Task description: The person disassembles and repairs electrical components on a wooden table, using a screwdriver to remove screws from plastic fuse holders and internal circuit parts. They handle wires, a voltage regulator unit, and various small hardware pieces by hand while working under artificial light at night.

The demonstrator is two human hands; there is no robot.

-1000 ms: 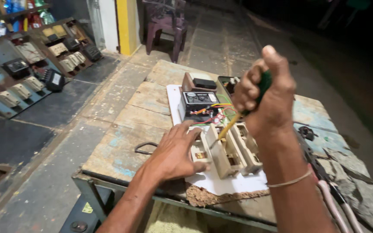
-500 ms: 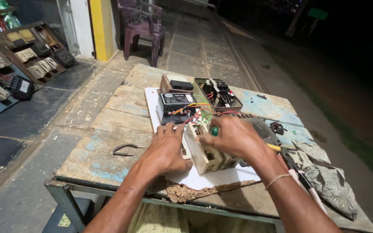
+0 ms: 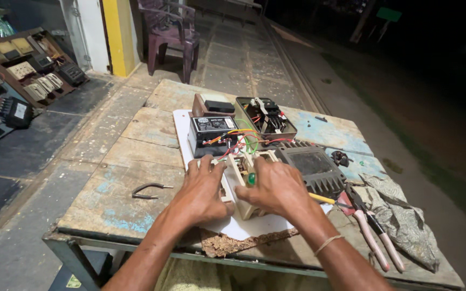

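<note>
The cream switch block (image 3: pixel 242 186) lies on a white sheet (image 3: pixel 182 129) at the near middle of the wooden surface (image 3: pixel 130 156), just in front of a black meter unit (image 3: pixel 213 133) whose red, yellow and green wires (image 3: pixel 244 141) run down to it. The left hand (image 3: pixel 201 188) lies flat on the block's left side, fingers spread and pressing down. The right hand (image 3: pixel 279 186) is curled around a green-handled screwdriver (image 3: pixel 251 178); only the handle end shows, and the tip is hidden between the hands. Judged from this, the step in hand is working a terminal screw on the block; the next move calls for steady downward pressure and keeping the block from sliding on the sheet. To the right lie a black finned housing (image 3: pixel 311 170), a pair of pink-handled pliers (image 3: pixel 370 231) and a crumpled grey cloth (image 3: pixel 405 226); an open box of parts (image 3: pixel 265 117) stands behind, and a bent metal clip (image 3: pixel 146 189) lies well apart on the left. Compared with a second ago, the right hand, then raised high above the block with the screwdriver pointing down, has come down to it.
</note>
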